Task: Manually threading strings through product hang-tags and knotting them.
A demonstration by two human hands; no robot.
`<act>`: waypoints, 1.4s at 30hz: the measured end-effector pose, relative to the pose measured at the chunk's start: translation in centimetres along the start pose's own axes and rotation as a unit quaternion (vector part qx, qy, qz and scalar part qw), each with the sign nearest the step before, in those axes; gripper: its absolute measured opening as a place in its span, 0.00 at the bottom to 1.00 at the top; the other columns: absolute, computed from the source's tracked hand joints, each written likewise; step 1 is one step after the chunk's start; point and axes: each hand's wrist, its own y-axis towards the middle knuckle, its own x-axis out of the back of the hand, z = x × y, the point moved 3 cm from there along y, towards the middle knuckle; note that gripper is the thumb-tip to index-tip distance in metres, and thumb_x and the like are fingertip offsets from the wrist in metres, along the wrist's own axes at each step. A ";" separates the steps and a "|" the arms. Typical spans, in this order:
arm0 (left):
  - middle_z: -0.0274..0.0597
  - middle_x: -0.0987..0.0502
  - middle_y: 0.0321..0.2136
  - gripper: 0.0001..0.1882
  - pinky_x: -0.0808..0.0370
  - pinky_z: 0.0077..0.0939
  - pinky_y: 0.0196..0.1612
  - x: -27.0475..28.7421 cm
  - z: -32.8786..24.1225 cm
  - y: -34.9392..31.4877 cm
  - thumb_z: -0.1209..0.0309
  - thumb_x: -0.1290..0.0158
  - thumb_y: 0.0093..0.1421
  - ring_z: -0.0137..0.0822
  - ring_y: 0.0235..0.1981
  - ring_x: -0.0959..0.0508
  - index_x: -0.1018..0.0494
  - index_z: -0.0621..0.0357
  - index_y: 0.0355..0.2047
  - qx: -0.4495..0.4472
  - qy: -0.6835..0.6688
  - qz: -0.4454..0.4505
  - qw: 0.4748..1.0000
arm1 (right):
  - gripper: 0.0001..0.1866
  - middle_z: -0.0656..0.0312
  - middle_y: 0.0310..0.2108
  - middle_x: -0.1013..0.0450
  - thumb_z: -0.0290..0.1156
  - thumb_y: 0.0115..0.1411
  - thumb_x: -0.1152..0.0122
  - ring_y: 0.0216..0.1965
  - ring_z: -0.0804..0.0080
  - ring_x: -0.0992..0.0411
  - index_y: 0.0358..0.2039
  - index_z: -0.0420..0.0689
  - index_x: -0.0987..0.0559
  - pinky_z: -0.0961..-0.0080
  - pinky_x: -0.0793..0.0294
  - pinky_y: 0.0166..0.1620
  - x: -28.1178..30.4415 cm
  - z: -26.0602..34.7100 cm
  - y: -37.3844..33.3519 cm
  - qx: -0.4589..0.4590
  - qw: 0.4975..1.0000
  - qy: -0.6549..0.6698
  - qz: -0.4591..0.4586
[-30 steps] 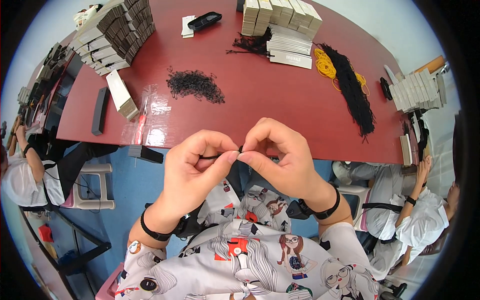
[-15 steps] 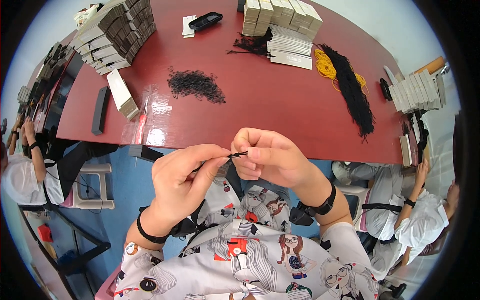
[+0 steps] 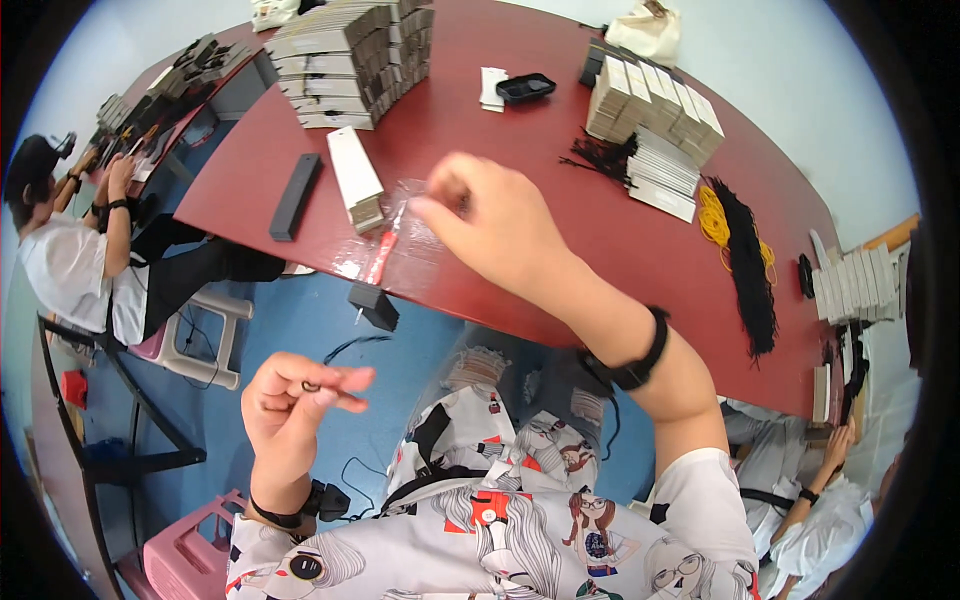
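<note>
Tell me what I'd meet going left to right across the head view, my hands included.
Co-worker's white shirt → your left hand, holding a dark cord → your right hand → fanned white tags → black cord bundle → far-right pale tags.

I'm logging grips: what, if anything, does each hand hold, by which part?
Left hand: a black cord, gripped away from its loose strands. Right hand: blurred, cannot tell.

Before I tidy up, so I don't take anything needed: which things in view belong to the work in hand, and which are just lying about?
Likely in use:
black cord in the left hand
black cord bundle
fanned white cards

Probably just lying about:
black tray
cream bag
pink stool, lower left
</note>
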 end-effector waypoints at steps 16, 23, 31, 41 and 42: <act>0.46 0.25 0.31 0.07 0.31 0.28 0.43 7.2 3.0 -1.9 0.74 0.52 0.57 0.34 0.34 0.25 0.28 0.65 0.33 -0.026 0.073 -0.153 0.985 | 0.14 0.53 0.20 0.26 0.38 0.49 0.44 0.22 0.65 0.25 0.26 0.38 0.27 0.70 0.27 0.28 -4.3 2.2 4.7 0.038 0.979 -0.169 -0.106; 0.47 0.23 0.26 0.09 0.28 0.16 0.24 6.3 5.2 -2.3 0.77 0.54 0.58 0.27 0.21 0.25 0.31 0.65 0.39 0.096 -0.041 -0.135 0.985 | 0.07 0.57 0.24 0.26 0.27 0.59 0.53 0.22 0.70 0.27 0.35 0.40 0.38 0.73 0.30 0.26 -5.7 1.7 -8.8 -0.167 0.937 0.217 0.218; 0.45 0.22 0.25 0.06 0.42 0.09 0.16 4.7 6.9 -1.5 0.76 0.52 0.58 0.17 0.13 0.36 0.34 0.59 0.36 0.138 -0.003 -0.125 0.982 | 0.06 0.56 0.18 0.30 0.27 0.57 0.50 0.21 0.57 0.29 0.33 0.42 0.36 0.67 0.32 0.24 -7.2 0.0 -11.4 -0.064 0.992 0.056 0.092; 0.37 0.24 0.23 0.03 0.41 0.07 0.21 4.0 7.4 -1.0 0.75 0.49 0.56 0.16 0.18 0.34 0.32 0.59 0.30 0.118 0.045 -0.123 0.984 | 0.07 0.57 0.16 0.32 0.27 0.56 0.48 0.18 0.60 0.29 0.32 0.42 0.35 0.67 0.32 0.21 -8.4 0.2 -10.6 -0.016 0.999 -0.016 0.038; 0.37 0.24 0.23 0.03 0.41 0.07 0.21 3.9 7.5 -0.9 0.75 0.49 0.56 0.16 0.18 0.34 0.32 0.59 0.30 0.118 0.045 -0.123 0.984 | 0.07 0.57 0.16 0.32 0.28 0.56 0.48 0.19 0.60 0.29 0.32 0.42 0.35 0.68 0.32 0.21 -8.4 0.1 -10.5 -0.013 0.999 -0.019 0.038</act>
